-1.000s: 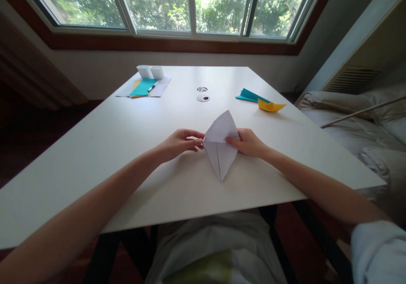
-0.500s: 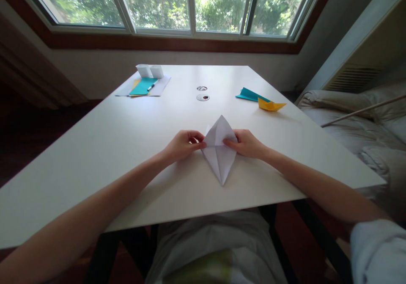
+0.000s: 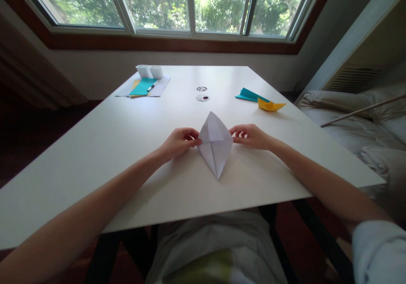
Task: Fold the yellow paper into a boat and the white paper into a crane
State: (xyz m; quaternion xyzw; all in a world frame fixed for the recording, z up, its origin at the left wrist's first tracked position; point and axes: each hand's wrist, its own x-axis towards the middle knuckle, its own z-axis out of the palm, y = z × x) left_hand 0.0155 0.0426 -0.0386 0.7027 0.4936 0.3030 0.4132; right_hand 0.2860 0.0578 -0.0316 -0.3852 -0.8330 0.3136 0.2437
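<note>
Left hand [image 3: 178, 142] and right hand [image 3: 252, 136] pinch opposite side corners of the white folded paper [image 3: 215, 143], fingers narrow, its point resting on the table [image 3: 111, 148].

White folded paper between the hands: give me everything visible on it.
The white folded paper is a kite-like shape, with a blunt wide point toward the window and a longer, narrower point toward the person. A crease runs down its near half. It looks like thin plain paper, lying on the white table with its upper flaps slightly raised. The left hand pinches its left corner; the right hand has its fingers at the right corner.
</note>
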